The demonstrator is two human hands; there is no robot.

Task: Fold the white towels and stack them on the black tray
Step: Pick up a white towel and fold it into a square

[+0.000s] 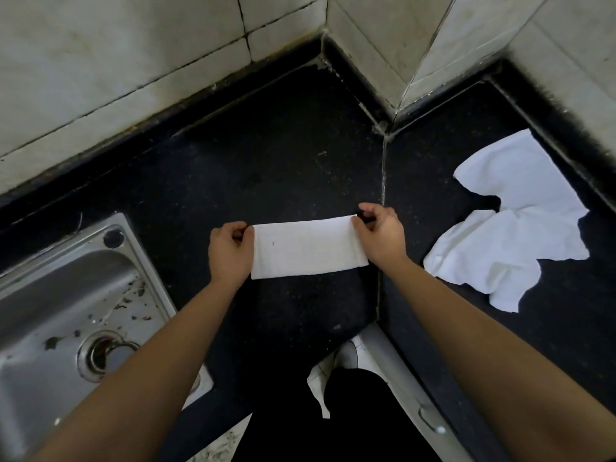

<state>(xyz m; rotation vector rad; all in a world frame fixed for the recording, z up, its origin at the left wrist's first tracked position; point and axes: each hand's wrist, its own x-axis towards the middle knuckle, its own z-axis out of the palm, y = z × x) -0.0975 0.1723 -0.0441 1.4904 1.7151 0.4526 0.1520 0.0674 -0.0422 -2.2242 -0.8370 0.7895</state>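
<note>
A folded towel (308, 248) stretched left to right over the middle of the counter (283, 145), whether resting on it or held just above could not be told. The left hand (230, 251) pinched its left end and the right hand (380, 235) its right end. To the left, set into the counter, sat a sink (66, 311), its drain (103, 356) at the near side. Well to the right of the folded towel, loose towels (510, 228) lay on the counter, close to the right wall. A wall (133, 61) ran along the far edge, and a pillar (400, 45) jutted out at far right. Near, below the counter's edge, a shoe (346, 355) stood on the floor.
</note>
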